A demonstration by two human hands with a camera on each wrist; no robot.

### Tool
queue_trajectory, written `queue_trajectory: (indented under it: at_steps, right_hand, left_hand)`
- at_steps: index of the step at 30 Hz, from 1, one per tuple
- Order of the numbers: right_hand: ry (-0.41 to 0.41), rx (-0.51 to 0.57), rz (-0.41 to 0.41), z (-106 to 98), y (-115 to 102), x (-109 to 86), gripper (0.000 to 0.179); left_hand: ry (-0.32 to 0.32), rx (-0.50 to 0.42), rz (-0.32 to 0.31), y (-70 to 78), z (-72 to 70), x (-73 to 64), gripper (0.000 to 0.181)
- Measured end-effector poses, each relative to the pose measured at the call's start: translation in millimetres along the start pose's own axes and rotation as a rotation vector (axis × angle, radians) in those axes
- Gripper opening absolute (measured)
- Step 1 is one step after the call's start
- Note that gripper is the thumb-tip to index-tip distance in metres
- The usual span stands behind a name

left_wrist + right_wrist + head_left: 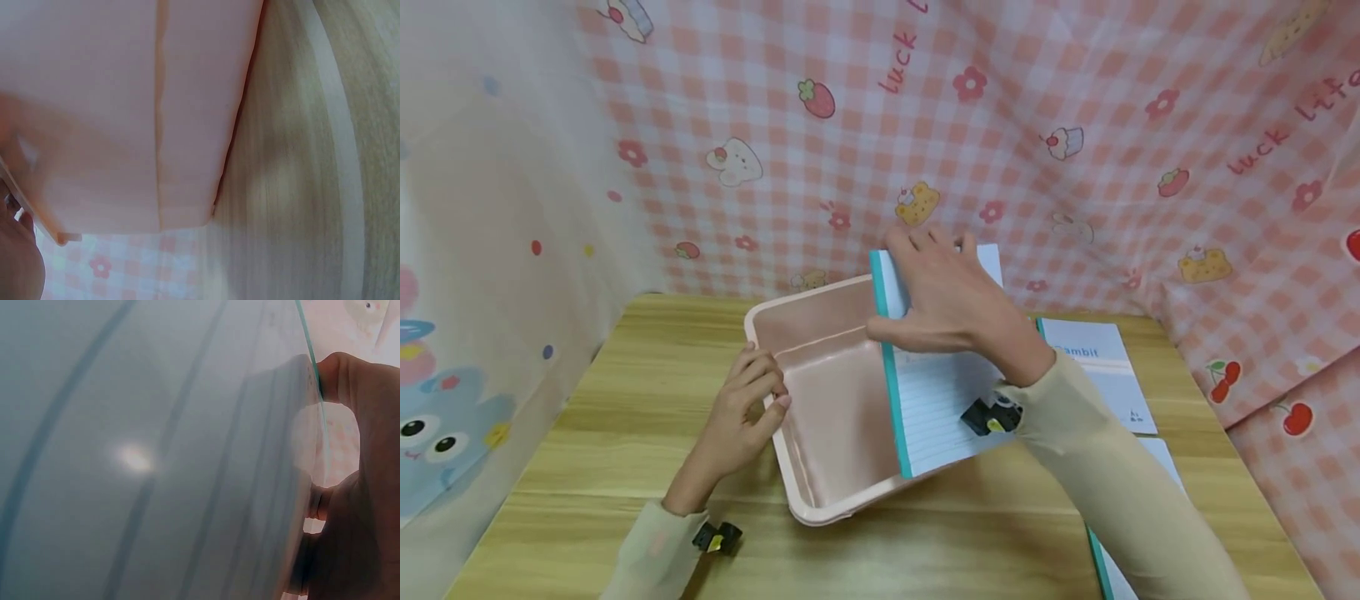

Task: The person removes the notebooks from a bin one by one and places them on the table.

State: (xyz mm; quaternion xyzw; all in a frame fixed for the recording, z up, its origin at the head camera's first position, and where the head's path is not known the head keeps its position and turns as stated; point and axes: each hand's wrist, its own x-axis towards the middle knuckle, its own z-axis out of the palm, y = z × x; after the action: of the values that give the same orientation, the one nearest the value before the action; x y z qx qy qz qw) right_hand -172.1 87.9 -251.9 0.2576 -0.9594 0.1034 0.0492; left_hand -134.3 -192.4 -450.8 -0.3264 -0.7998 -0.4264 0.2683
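A pale pink plastic bin (pixel 820 327) stands at an angle on the table, its inside floor bare where it shows. My left hand (pixel 737 421) grips the bin's left rim, fingers curled over the edge. The left wrist view is mostly filled by the bin's outer wall (pixel 119 75), with part of the hand (pixel 19 262) at the lower left. Over the bin's right side, my right hand (pixel 951 300) holds a lined notebook (pixel 936 408) with a teal spine. In the right wrist view, thumb and fingers of that hand (pixel 375 462) clasp the edge of the notebook (pixel 156 500).
A notebook with a white and blue cover (pixel 1097 367) lies at the right, and another teal-edged notebook (pixel 1116 579) lies nearer, partly hidden by my right sleeve. A pink checked cloth (pixel 850 150) hangs behind the wooden table (pixel 602 400).
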Motion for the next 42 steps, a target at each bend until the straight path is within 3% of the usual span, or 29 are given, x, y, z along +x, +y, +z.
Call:
queue_trajectory:
  at_steps: [5,7,16,21,27,33,42]
  right_hand:
    - [0.008,0.004,0.052,4.7,24.9,-14.6,0.067]
    - [0.014,0.011,0.074,7.1,35.1,-20.8,0.054]
    - [0.003,0.032,0.172,16.9,80.4,-47.4,0.053]
    - [-0.026,0.040,0.208,32.5,100.9,-65.0,0.049]
    - [-0.075,0.063,0.252,52.7,121.5,-86.7,0.060]
    - [-0.102,0.048,0.291,81.1,127.9,-101.3,0.063]
    - [-0.118,-0.004,0.272,125.8,115.9,-114.9,0.072]
  left_hand:
    - [-0.001,0.004,0.000,1.3,0.2,-0.7,0.013]
    - [0.000,0.006,0.004,1.5,0.4,-1.4,0.013]
    - [0.010,-0.002,0.005,1.3,0.2,-1.2,0.013]
    - [0.009,-0.004,0.000,1.6,-1.1,-2.0,0.012]
    - [-0.003,0.004,-0.016,0.4,0.5,-1.5,0.011]
    - [0.016,0.008,0.005,0.3,1.5,1.4,0.010]
    - [0.016,0.003,0.003,2.1,1.3,2.4,0.009]
